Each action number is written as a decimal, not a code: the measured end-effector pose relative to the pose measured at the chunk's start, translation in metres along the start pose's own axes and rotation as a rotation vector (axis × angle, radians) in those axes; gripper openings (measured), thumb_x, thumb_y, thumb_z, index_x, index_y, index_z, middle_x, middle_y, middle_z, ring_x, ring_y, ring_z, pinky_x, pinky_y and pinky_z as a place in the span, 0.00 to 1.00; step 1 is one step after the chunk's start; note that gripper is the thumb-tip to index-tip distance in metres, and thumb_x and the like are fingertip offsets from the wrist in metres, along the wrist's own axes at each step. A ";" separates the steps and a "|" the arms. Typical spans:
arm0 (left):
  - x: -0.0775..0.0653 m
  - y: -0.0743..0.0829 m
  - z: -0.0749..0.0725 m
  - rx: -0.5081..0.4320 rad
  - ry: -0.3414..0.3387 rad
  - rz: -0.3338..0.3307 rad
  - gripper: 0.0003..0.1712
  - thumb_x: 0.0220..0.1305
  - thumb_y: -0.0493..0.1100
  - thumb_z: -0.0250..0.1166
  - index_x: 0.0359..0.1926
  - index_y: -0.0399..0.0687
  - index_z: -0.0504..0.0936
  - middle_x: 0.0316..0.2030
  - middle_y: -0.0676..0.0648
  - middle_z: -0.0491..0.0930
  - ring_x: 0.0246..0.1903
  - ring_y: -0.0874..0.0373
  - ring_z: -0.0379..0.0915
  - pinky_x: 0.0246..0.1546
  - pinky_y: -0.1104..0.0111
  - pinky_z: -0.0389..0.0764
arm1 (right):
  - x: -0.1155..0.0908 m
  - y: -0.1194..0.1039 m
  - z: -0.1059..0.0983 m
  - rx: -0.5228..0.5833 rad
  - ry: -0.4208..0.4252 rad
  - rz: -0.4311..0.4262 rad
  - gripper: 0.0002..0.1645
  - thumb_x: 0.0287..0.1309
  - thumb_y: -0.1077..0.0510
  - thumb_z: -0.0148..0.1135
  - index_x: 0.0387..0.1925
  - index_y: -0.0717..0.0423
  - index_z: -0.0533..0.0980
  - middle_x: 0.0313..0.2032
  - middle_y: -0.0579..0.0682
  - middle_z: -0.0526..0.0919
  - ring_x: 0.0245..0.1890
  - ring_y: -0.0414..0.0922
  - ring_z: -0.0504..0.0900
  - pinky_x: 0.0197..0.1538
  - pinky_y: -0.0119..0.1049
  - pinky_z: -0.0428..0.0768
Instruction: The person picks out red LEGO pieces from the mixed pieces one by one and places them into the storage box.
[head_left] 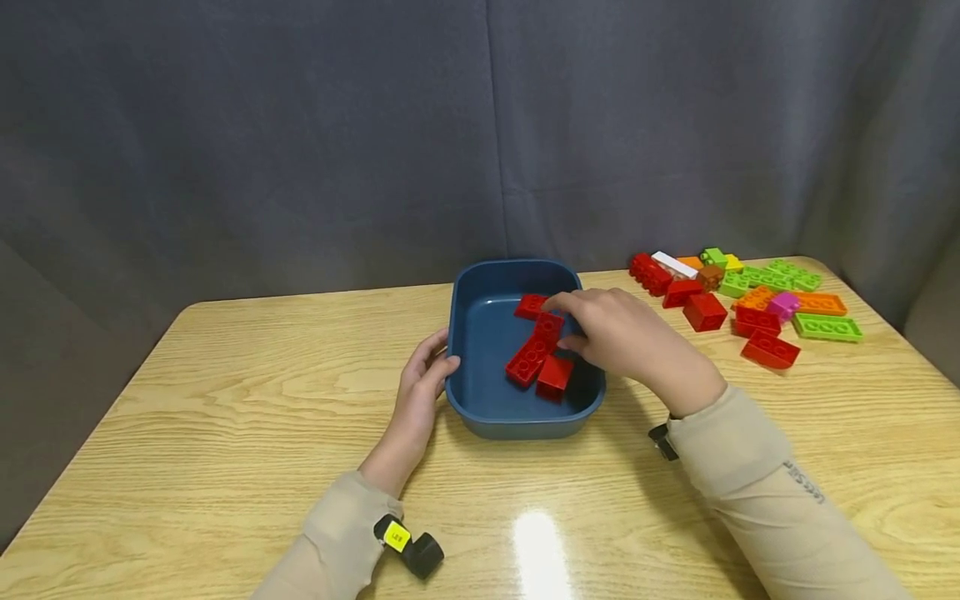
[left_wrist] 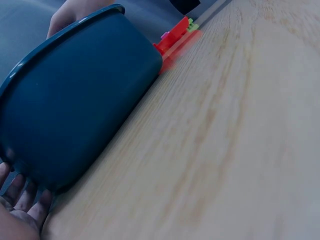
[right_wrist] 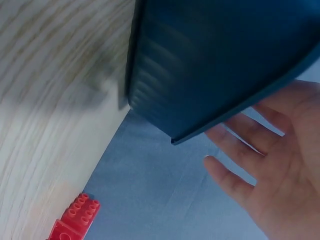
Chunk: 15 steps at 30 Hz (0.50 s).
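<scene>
A blue plastic bin [head_left: 517, 428] stands on the table, with several red toy bricks [head_left: 528, 360] on its floor. My left hand [head_left: 422, 385] grips the bin's left side, thumb at the rim and the other fingers against the outer wall. From the right, my right hand [head_left: 611, 329] reaches over the rim into the bin. Its index finger and thumb are on either side of a red brick [head_left: 550, 327]; I cannot tell whether they pinch it. In the right wrist view, the bin wall hides the fingertips of the right hand [right_wrist: 270, 155].
A loose pile at the back right of the wooden table [head_left: 262, 392] includes red bricks [head_left: 705, 312], green plates [head_left: 828, 327], an orange plate [head_left: 821, 303], a magenta brick [head_left: 784, 305] and a white piece [head_left: 673, 265]. A grey curtain [head_left: 337, 142] hangs behind the table.
</scene>
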<state>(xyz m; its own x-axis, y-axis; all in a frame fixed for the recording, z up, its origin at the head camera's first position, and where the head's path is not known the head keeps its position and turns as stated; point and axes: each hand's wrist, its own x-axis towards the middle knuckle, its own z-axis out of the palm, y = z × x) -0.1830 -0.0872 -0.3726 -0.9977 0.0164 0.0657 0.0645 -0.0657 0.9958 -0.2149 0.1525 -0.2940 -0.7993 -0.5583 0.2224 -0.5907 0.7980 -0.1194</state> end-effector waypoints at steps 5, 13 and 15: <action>0.000 -0.001 0.001 0.002 0.005 0.003 0.29 0.62 0.39 0.51 0.65 0.43 0.65 0.64 0.38 0.67 0.60 0.48 0.64 0.60 0.53 0.65 | -0.001 0.004 -0.004 0.007 0.012 0.028 0.26 0.48 0.58 0.68 0.52 0.56 0.76 0.45 0.58 0.85 0.39 0.51 0.80 0.45 0.48 0.82; -0.001 -0.001 0.002 -0.002 0.001 0.015 0.29 0.62 0.38 0.51 0.65 0.42 0.65 0.63 0.36 0.68 0.59 0.47 0.66 0.60 0.53 0.66 | -0.004 0.008 -0.011 0.010 0.025 0.080 0.27 0.49 0.56 0.67 0.53 0.55 0.76 0.51 0.57 0.82 0.48 0.52 0.78 0.52 0.50 0.79; -0.001 0.000 0.002 -0.001 0.002 0.015 0.29 0.62 0.38 0.50 0.65 0.42 0.65 0.63 0.36 0.68 0.59 0.47 0.66 0.60 0.53 0.66 | -0.004 0.010 -0.013 0.007 0.024 0.099 0.26 0.49 0.56 0.67 0.53 0.55 0.76 0.51 0.58 0.82 0.48 0.53 0.78 0.52 0.51 0.79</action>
<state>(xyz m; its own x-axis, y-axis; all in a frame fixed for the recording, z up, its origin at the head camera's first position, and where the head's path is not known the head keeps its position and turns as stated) -0.1818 -0.0855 -0.3729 -0.9967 0.0133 0.0805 0.0794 -0.0674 0.9946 -0.2159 0.1660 -0.2837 -0.8509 -0.4713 0.2321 -0.5098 0.8474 -0.1485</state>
